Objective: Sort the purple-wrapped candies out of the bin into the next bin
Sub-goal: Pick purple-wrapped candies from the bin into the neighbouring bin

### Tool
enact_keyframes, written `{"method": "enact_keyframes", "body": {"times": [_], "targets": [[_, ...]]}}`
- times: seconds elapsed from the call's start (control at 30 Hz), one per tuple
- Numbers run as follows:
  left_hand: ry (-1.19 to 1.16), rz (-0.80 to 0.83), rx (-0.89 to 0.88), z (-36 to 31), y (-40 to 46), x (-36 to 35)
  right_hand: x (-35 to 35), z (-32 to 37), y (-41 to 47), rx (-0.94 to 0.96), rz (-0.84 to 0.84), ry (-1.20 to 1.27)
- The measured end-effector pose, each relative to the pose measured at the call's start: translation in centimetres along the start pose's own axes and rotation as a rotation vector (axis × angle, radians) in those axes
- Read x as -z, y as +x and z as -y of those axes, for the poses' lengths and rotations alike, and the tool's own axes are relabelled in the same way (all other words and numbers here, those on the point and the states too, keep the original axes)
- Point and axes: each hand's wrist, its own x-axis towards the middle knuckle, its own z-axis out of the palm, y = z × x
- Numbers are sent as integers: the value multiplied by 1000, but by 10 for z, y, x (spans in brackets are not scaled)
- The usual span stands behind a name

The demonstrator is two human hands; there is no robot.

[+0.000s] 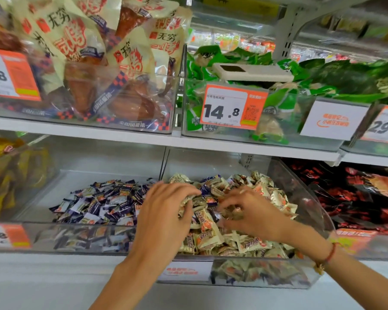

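Hands first: my left hand (pixel 164 211) lies over the divider between the two clear bins on the lower shelf (pixel 143 139), fingers curled down into the beige candies (pixel 213 233); whether it pinches a wrapper I can't tell. My right hand (pixel 253 211) is in the right bin (pixel 300 186) near the middle, fingertips curled into the pile; grasp also unclear, nothing visibly lifted.

Purple-wrapped candies (pixel 205 189) left in that bin show just beyond and between both hands, a few strays at the back of the heap, half buried. Long axis unclear. Left hand looks nearer to them, I'd judge, and it's also on the side of the target.

Left bin (pixel 61 189) next over already holds a heap of purple ones, spread along its front edge.

Above: upper shelf, a 14.8 price tag (pixel 231 107), green packets.
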Motion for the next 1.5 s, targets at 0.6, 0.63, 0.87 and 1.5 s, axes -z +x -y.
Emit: {"method": "enact_keyframes", "body": {"times": [0.6,0.63,0.87,1.5], "targets": [[-532,-167,267,-13,31,-7,5,-2,38,31,-233,384],[-517,-189,258,-9,31,-3,1,-5,43,13,-183,212],[-305,-247,202,18,17,-6,1,-38,47,-209,-324,84],[-376,-217,187,24,14,-9,7,-16,55,135,-4,-233]]}}
